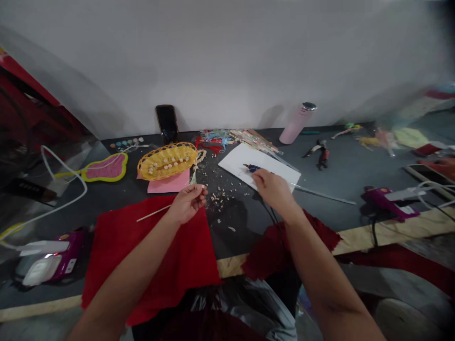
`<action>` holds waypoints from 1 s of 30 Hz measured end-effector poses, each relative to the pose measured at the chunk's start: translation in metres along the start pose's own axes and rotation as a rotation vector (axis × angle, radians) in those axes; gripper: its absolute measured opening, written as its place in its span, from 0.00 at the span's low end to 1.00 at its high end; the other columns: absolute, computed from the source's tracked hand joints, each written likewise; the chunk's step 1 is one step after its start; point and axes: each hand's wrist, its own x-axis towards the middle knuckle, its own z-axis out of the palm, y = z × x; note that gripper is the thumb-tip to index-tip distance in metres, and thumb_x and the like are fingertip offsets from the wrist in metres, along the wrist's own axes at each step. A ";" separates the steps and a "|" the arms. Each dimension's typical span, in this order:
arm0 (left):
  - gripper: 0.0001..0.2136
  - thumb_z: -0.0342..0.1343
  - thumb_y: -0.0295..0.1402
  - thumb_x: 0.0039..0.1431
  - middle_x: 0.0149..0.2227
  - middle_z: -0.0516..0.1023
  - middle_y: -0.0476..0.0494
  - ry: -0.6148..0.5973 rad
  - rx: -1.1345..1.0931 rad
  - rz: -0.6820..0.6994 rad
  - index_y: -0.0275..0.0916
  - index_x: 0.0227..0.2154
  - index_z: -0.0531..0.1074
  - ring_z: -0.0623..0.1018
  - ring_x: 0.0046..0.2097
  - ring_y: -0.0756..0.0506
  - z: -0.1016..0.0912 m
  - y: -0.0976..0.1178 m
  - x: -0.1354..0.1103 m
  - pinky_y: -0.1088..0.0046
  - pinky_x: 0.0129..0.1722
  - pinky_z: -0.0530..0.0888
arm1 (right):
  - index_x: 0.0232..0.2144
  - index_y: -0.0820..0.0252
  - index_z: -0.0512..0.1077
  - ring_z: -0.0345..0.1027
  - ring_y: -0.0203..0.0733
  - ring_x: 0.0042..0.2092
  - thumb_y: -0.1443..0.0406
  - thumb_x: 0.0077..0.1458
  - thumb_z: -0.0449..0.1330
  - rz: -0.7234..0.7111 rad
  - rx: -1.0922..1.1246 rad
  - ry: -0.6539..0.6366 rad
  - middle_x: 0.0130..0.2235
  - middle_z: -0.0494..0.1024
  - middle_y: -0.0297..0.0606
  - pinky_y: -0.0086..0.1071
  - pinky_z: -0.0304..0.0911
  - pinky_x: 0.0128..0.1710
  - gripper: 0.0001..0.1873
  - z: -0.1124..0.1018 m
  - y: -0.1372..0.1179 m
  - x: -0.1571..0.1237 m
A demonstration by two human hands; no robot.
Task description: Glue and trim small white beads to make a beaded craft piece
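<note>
My left hand [185, 204] is closed in a pinch around a thin pale stick [153, 213], over the red cloth [152, 255]. A short pale end of the stick shows at the fingertips; the middle is hidden by the hand. My right hand [273, 189] has its fingers closed round a dark blue pen-like tool [252, 167] above the white pad [241, 158]. The tool's pointed end faces left, and the rest is covered by the hand. A dark cord hangs below that hand. Small pale crumbs [220, 199] are scattered on the table between my hands.
A yellow woven basket [167, 163] with small beads rests partly on pink paper [168, 183]. Behind it leans a phone [167, 123]. A pink bottle [297, 124], pliers [322, 154] and a metal ruler [325, 194] lie or stand rightward. Purple power strips [391, 203] sit at both sides.
</note>
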 end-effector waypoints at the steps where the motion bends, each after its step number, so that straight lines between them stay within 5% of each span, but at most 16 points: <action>1: 0.07 0.62 0.29 0.48 0.27 0.73 0.47 -0.009 -0.002 -0.015 0.33 0.30 0.72 0.69 0.25 0.56 0.000 -0.002 -0.004 0.80 0.27 0.71 | 0.36 0.58 0.71 0.68 0.42 0.35 0.64 0.58 0.51 -0.088 0.022 -0.042 0.35 0.76 0.42 0.30 0.56 0.32 0.09 0.004 -0.010 -0.001; 5: 0.07 0.60 0.31 0.50 0.26 0.72 0.48 -0.041 -0.028 -0.014 0.33 0.29 0.72 0.69 0.25 0.56 -0.003 -0.009 -0.012 0.79 0.27 0.70 | 0.37 0.57 0.71 0.68 0.41 0.37 0.69 0.54 0.55 -0.214 -0.020 -0.215 0.39 0.74 0.40 0.29 0.57 0.33 0.08 0.030 -0.030 -0.003; 15: 0.05 0.60 0.30 0.50 0.26 0.73 0.46 -0.124 0.004 -0.059 0.33 0.25 0.70 0.69 0.25 0.55 -0.006 -0.007 -0.004 0.78 0.27 0.68 | 0.34 0.57 0.73 0.63 0.40 0.40 0.70 0.56 0.54 -0.469 0.035 -0.221 0.35 0.72 0.38 0.33 0.58 0.43 0.08 0.063 -0.023 -0.002; 20: 0.06 0.61 0.31 0.49 0.26 0.74 0.46 -0.127 0.030 -0.066 0.33 0.26 0.71 0.69 0.24 0.55 -0.008 -0.010 -0.003 0.78 0.28 0.69 | 0.30 0.59 0.71 0.61 0.41 0.40 0.71 0.54 0.54 -0.452 0.006 -0.209 0.34 0.71 0.39 0.33 0.58 0.41 0.07 0.069 -0.026 -0.002; 30: 0.08 0.64 0.31 0.45 0.26 0.75 0.46 -0.079 0.171 -0.074 0.33 0.26 0.72 0.71 0.24 0.54 -0.006 -0.013 -0.004 0.80 0.27 0.67 | 0.31 0.57 0.69 0.66 0.37 0.36 0.68 0.57 0.54 -0.267 0.687 -0.064 0.32 0.73 0.35 0.30 0.61 0.37 0.05 0.063 -0.051 -0.011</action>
